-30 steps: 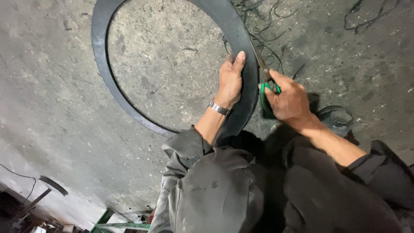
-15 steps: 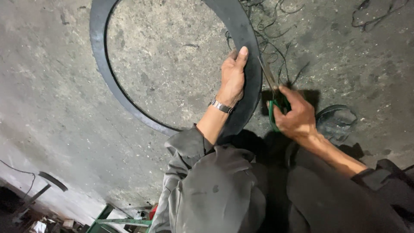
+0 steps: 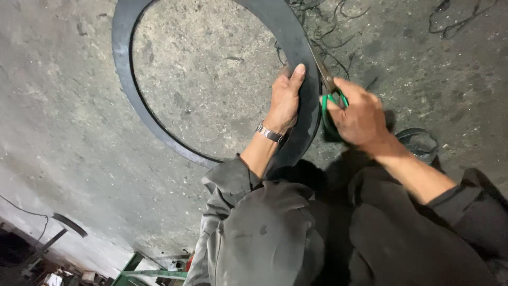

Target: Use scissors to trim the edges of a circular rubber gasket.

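The black rubber ring [image 3: 124, 79] is lying flat on the concrete floor [image 3: 63, 159]; its upper arc is running off the top edge of the view, so the full circle is not showing. The left hand [image 3: 284, 100] is pressing down flat on the ring's right side, fingers together and extended, thumb along the band, a metal wristwatch [image 3: 270, 133] sitting on the wrist. The right hand [image 3: 360, 116] is closing around the green handles of a pair of scissors [image 3: 329, 90]; the blades are pointing up along the ring's outer edge, and whether they are biting into the rubber cannot be made out, since the hand is covering the handles and the blade tips are merging with the dark band. Both forearms are emerging from dark grey sleeves, and the person's knees are filling the lower right of the view.

The floor is rough, stained and grey. Thin black offcut strips [image 3: 455, 16] are lying near the top right corner. A dark round object [image 3: 420, 143] beyond the right wrist is half hidden. A green metal frame [image 3: 143, 273] is showing at the bottom edge.
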